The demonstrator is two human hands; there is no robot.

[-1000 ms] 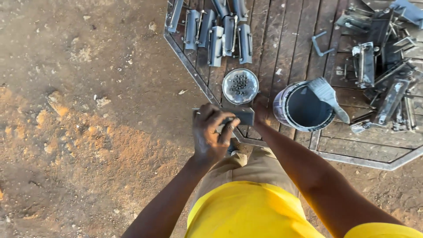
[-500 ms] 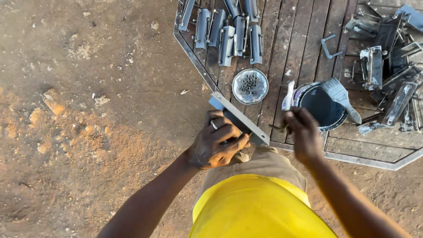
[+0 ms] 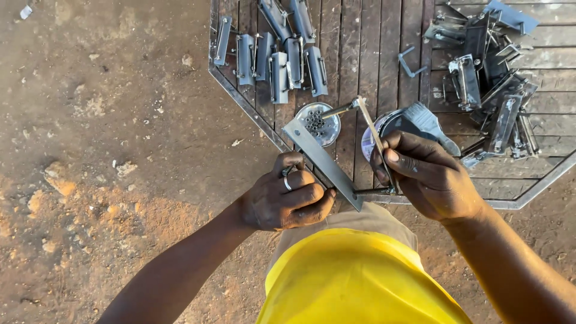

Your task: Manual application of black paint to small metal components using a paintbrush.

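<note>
- Grey flat metal is seen in the left hand (image 3: 285,201): an angled metal bracket (image 3: 324,163) is clasped at its near end, the fingers curled tight round it and a ring shown on one finger.
- From that grip the bracket is slanted up and to the left, its far corner lying over the rim of a small round tin (image 3: 319,124) filled with small screws or bolts.
- A thin T-shaped metal tool (image 3: 371,135) is pinched by the right hand (image 3: 429,174), thumb and fingers closed on its shaft; its cross-handle is seen far of the hand, just beside the tin.
- A paint can (image 3: 384,129) with a grey brush (image 3: 429,123) resting across it is partly hidden behind the right hand.
- All of this is held above the near edge of a dark wooden-slat tabletop (image 3: 372,54) framed in metal.
- Grey metal latches (image 3: 279,63) are laid in a row at the far left of the tabletop, and a heap of similar parts (image 3: 489,78) at the far right.
- Bare reddish dirt ground (image 3: 102,150) is seen to the left.
</note>
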